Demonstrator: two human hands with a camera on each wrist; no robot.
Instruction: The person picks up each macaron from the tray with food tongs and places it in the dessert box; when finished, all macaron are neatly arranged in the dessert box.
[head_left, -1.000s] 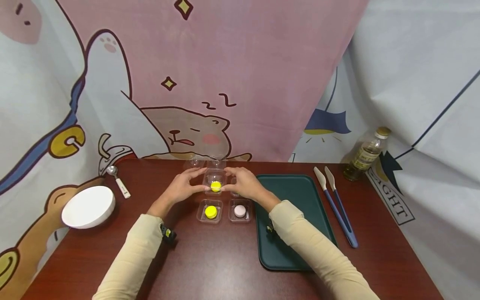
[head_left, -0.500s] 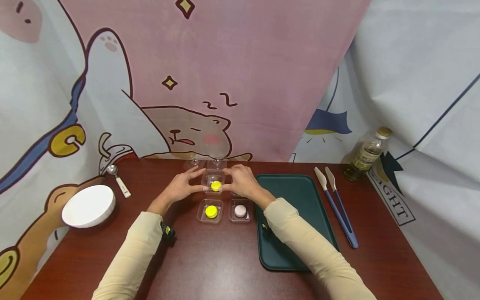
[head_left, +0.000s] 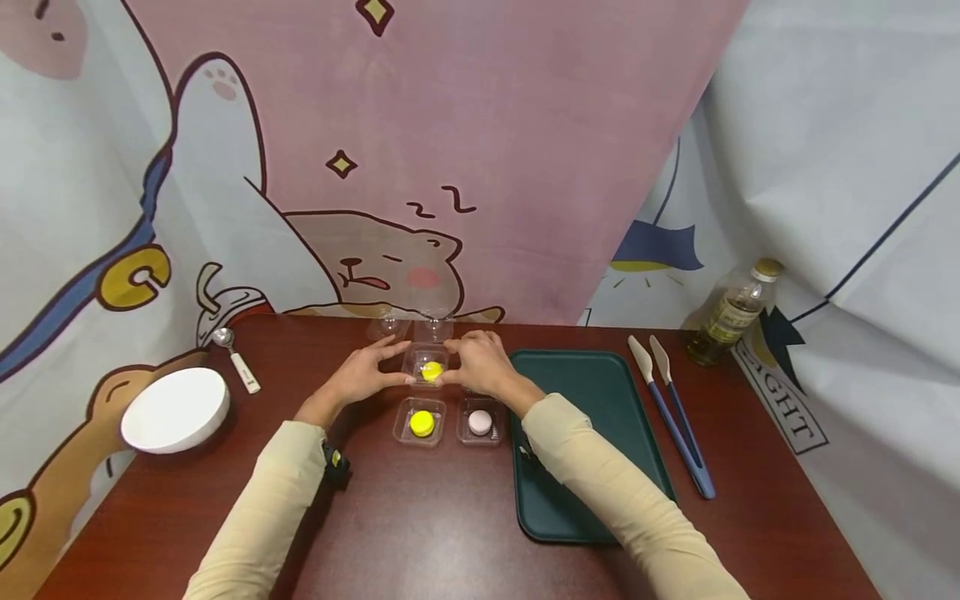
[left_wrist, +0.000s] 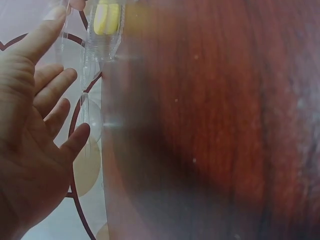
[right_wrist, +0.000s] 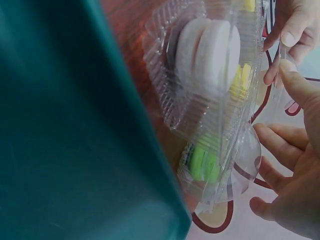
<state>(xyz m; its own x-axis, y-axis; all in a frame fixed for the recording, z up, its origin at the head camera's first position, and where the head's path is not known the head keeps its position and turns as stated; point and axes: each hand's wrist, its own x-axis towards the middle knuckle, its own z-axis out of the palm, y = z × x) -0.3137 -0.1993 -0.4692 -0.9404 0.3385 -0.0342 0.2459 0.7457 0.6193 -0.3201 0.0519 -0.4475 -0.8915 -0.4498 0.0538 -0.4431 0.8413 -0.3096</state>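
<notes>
Currently, a clear plastic lid (head_left: 425, 356) is held by its edges between thumb and fingers of both the left hand (head_left: 364, 374) and the right hand (head_left: 482, 366), above the rear yellow cookie (head_left: 432, 372). Nearer the person, another yellow cookie (head_left: 422, 423) and a pale pink cookie (head_left: 480, 422) are seated in separate clear boxes. Beside the rear yellow cookie, a green cookie (right_wrist: 204, 162) is boxed too. To the right, a dark green tray (head_left: 570, 375) is reached over by the right arm, with blue-handled tongs (head_left: 678, 417) laid beyond it.
</notes>
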